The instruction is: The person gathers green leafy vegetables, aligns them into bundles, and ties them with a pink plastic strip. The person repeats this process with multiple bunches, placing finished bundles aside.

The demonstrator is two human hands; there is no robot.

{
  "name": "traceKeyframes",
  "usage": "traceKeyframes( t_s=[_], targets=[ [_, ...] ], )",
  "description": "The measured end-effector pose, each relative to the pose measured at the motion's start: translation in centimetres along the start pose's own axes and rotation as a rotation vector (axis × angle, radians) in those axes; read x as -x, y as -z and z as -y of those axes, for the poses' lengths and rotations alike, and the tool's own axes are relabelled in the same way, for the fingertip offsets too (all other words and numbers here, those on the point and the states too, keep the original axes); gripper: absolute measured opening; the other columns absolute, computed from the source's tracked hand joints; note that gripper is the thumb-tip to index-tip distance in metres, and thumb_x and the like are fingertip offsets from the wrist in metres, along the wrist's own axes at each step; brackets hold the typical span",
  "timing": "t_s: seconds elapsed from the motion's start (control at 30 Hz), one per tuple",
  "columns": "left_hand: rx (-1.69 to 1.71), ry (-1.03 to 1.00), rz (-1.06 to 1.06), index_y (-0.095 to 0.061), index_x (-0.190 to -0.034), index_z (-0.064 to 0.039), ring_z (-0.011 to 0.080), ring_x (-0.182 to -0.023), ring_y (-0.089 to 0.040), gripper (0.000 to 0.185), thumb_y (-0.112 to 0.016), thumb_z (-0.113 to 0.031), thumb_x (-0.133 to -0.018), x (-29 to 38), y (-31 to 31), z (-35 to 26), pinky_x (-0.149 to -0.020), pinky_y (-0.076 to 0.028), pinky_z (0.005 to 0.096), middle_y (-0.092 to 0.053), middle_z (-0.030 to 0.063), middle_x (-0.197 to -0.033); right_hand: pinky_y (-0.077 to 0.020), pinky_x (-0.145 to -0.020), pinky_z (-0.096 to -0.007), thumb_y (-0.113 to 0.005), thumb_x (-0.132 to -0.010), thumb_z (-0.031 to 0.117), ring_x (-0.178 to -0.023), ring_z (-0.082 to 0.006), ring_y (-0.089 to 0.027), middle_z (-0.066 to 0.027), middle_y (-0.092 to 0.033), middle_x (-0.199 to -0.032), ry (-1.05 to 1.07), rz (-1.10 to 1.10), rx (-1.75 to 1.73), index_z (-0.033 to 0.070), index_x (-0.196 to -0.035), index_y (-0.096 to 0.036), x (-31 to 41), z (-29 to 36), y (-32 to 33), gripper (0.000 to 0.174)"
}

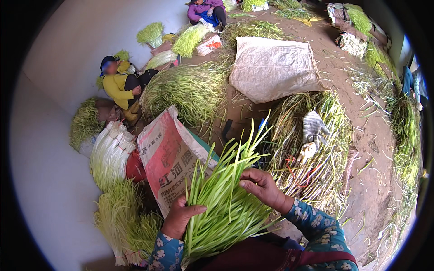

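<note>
A large loose bunch of long green leafy stalks [227,206] lies over my lap. My left hand [181,216] is closed on its left edge, thumb on top of the leaves and fingers hidden beneath. At the bunch's upper right, my right hand [262,188] has its thumb and forefinger close together beside some leaf blades; whether they pinch one cannot be told. Under the leaves and beyond them, a printed woven sack [169,152] is spread out. A striped work glove [312,127] lies on a heap of stalks and trimmings [291,149] to the right, near some red string [307,176].
Tied pale bundles [112,149] and loose green ones [118,203] stand at left. A big green heap [186,91] and a white woven sack [274,66] lie ahead. One person [118,83] sits by the left wall, another [206,12] farther back. More bundles [359,23] lie upper right.
</note>
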State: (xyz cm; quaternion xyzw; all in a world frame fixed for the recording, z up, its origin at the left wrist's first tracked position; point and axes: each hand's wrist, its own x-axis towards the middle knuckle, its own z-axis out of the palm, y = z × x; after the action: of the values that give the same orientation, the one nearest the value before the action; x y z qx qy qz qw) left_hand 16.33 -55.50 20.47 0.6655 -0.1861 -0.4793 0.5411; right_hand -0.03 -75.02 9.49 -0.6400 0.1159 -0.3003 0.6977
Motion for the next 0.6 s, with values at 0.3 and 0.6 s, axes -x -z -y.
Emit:
traceKeyframes(
  t_s=[0.3, 0.6],
  targets=[
    [0.001, 0.006, -0.007, -0.063, -0.124, -0.003, 0.0118, -0.094, -0.064, 0.045, -0.076, -0.002, -0.081, -0.1, 0.2, 0.1, -0.086, -0.052, 0.0282, -0.069, 0.0026, -0.109, -0.0416, -0.057, -0.0218, -0.065, -0.098, 0.019, -0.062, -0.0037, -0.047, 0.0056, -0.053, -0.07, -0.149, 0.026, -0.189, 0.003, -0.086, -0.062, -0.1, 0.4, -0.3, 0.02],
    [0.001, -0.029, -0.012, -0.065, -0.121, -0.002, 0.0117, -0.091, -0.065, 0.042, -0.076, -0.004, -0.081, -0.6, 0.1, 0.3, -0.085, -0.053, 0.0277, -0.07, 0.0035, -0.107, -0.0465, -0.077, -0.025, -0.058, -0.102, 0.021, -0.085, -0.0086, -0.058, -0.0006, -0.065, -0.095, -0.214, 0.055, -0.584, 0.008, -0.102, -0.061, 2.0, 0.5, -0.2, 0.013]
  ],
)
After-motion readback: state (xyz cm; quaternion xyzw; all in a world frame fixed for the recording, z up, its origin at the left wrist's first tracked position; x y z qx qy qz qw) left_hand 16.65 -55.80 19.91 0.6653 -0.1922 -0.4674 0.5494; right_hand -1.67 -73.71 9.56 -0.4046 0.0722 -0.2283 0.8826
